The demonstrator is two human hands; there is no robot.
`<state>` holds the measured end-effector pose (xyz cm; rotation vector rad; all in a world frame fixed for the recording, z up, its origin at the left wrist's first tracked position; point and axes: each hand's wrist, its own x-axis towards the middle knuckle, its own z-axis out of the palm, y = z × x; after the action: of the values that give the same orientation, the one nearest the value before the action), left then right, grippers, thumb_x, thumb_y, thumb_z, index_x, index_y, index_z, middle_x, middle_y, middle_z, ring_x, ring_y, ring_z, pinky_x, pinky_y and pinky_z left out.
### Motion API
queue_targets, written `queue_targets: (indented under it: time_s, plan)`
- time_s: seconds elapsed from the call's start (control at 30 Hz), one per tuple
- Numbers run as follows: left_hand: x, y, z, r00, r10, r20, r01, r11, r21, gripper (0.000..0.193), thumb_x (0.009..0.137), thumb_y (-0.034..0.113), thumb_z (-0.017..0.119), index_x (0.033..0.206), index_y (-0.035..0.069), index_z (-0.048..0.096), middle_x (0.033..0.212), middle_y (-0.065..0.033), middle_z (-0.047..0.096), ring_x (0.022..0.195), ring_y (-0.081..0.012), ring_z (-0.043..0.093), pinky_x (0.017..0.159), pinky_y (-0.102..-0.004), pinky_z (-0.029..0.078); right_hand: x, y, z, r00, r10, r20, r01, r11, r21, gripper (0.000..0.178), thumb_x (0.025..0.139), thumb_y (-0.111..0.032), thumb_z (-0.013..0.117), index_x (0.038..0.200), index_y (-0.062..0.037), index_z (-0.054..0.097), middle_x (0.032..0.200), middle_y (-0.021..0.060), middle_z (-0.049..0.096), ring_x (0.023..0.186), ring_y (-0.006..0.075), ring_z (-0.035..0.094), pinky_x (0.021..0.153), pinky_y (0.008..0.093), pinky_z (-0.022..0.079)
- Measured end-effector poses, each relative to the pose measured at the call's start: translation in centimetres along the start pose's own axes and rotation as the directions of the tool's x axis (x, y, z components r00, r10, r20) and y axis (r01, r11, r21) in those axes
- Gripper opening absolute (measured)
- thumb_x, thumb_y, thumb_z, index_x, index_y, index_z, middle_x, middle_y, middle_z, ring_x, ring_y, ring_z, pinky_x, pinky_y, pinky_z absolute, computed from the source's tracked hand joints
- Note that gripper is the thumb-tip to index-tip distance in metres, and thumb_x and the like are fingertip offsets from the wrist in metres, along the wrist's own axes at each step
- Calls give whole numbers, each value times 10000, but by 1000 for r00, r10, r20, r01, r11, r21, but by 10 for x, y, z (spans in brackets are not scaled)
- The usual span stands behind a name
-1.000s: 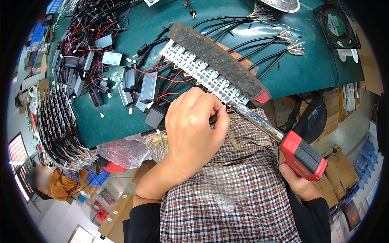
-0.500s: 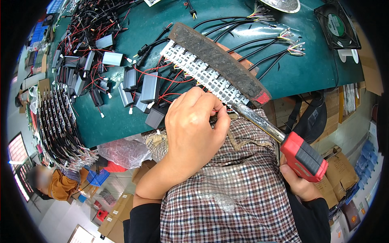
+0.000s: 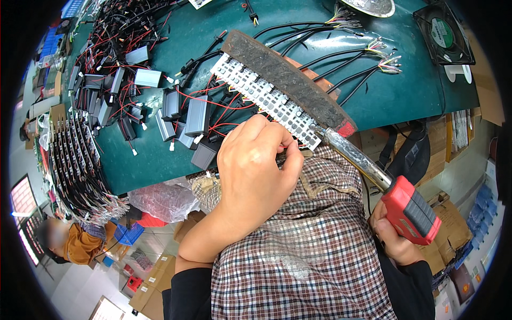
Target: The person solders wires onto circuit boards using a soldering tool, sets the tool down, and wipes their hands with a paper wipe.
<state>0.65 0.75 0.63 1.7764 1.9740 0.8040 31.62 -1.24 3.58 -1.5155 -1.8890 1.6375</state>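
My left hand (image 3: pixel 256 162) is closed in a pinch at the near edge of a white circuit board strip (image 3: pixel 269 101) covered in small components. A bit of thin red wire (image 3: pixel 281 147) shows at its fingertips. Gripped in my right hand (image 3: pixel 394 238) is a red and black soldering gun (image 3: pixel 410 209). Its metal barrel slants up to the left, and the tip meets the board near its right end. The strip lies along a dark, worn bar (image 3: pixel 288 80) with a red end. Black cables with bare coloured ends (image 3: pixel 388 63) extend beyond the bar.
Grey metal cases (image 3: pixel 198 114) with red leads and a heap of black cables (image 3: pixel 122 32) cover the green table's (image 3: pixel 144 170) left part. Wired boards (image 3: pixel 74 165) hang at its left edge. A fan (image 3: pixel 442 33) and metal bowl (image 3: pixel 373 5) stand far right. A person (image 3: pixel 80 242) is at lower left.
The soldering gun has shifted right and slightly up, its tip moving from the board's near edge onto its face. My right hand moved with it; my left hand stayed put.
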Motion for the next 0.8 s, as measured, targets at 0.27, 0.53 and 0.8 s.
queue_targets:
  time_s: [0.27,0.53,0.8]
  plan:
    - [1,-2,2,1000,4,2,-4,1000,-10,130,746,-5,762,725,39,641,702,-34,577,587,-145,553,535,-274,435,14,0,10,994,-110,-23,110,994,5,234,781,-83,778,995,-21,704,839,102,687,723,270,678,645,357,518]
    - [-2,2,-2,999,-12,31,10,999,53,133,762,27,777,738,41,648,699,-38,580,588,-168,563,538,-295,437,11,4,7,996,-85,14,85,996,33,221,777,-79,778,977,-24,703,831,97,685,709,263,676,632,354,516]
    - [-15,14,-57,986,-140,89,127,983,133,78,806,63,797,846,34,737,762,-78,700,593,-163,613,534,-288,442,19,-12,7,997,-29,-75,40,987,156,188,946,-166,602,910,-15,495,726,49,463,569,119,436,566,273,411]
